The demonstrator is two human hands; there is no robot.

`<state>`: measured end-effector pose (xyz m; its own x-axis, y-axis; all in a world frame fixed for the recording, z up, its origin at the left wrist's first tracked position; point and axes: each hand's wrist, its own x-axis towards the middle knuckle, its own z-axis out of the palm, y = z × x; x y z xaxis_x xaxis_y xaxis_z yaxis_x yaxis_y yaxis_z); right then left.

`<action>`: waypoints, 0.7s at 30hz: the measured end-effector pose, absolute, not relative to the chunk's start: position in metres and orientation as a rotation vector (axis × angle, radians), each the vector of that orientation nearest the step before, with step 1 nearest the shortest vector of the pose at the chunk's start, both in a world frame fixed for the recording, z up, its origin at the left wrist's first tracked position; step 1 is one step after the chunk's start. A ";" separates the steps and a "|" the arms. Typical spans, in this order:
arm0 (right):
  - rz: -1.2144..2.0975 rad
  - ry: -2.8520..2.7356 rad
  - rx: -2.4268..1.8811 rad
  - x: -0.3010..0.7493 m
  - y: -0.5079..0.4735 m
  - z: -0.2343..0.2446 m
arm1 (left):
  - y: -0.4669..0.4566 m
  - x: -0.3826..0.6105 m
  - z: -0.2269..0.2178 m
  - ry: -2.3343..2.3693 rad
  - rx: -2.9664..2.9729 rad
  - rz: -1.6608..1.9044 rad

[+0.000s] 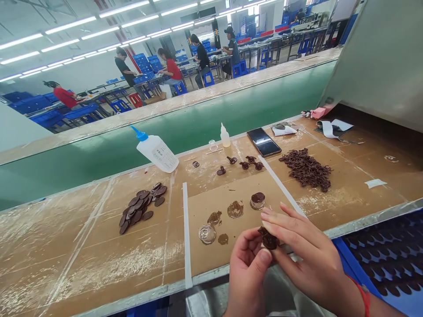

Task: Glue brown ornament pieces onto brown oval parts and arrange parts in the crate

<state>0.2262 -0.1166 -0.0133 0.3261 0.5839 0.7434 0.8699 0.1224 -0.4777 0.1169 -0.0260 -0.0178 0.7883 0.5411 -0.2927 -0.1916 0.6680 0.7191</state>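
While your left hand (247, 275) and right hand (306, 251) nearly close, pinching a brown cutout (269, 240) | heap of brown pieces (306, 169) remains | brown discs (137, 207) lie piled

White factory ceiling (49, 17) with long fluorescent strip lights (99, 33) in angled rows, all on. Plain white wall (92, 75) at left, bright windows (254, 9) at far end. Rows of metal-framed workbenches (264, 50) across the hall, stacked blue plastic crates (142, 61) alongside, blue stools (239, 68), one red stool (135, 100). Nearer, long green conveyor side panel (185, 123) under beige ledge (185, 101). Grey-green hood (380, 57) at upper right.
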 end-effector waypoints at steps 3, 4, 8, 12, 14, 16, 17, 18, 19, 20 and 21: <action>-0.342 -1.374 -1.566 0.225 -0.116 -0.012 | -0.026 0.118 -0.017 0.538 0.727 0.466; -0.323 -1.376 -1.575 0.224 -0.117 -0.010 | -0.026 0.118 -0.018 0.540 0.723 0.474; -0.131 -1.377 -1.625 0.223 -0.124 -0.004 | -0.025 0.117 -0.017 0.530 0.702 0.483; 0.065 -1.279 -1.608 0.231 -0.133 0.004 | -0.026 0.117 -0.016 0.529 0.687 0.466; 0.125 -1.257 -1.590 0.239 -0.133 0.008 | -0.025 0.116 -0.016 0.535 0.695 0.450; 0.195 -1.268 -1.591 0.246 -0.132 0.012 | -0.025 0.115 -0.017 0.540 0.707 0.445; 0.225 -1.276 -1.601 0.248 -0.130 0.015 | -0.025 0.115 -0.018 0.539 0.712 0.446; 0.254 -1.287 -1.613 0.249 -0.129 0.017 | -0.024 0.115 -0.018 0.535 0.714 0.446; 0.279 -1.309 -1.624 0.249 -0.128 0.019 | -0.024 0.114 -0.019 0.529 0.713 0.444; 0.298 -1.340 -1.631 0.249 -0.127 0.020 | -0.024 0.114 -0.020 0.521 0.710 0.442; 0.319 -1.376 -1.635 0.248 -0.127 0.022 | -0.024 0.114 -0.021 0.515 0.709 0.443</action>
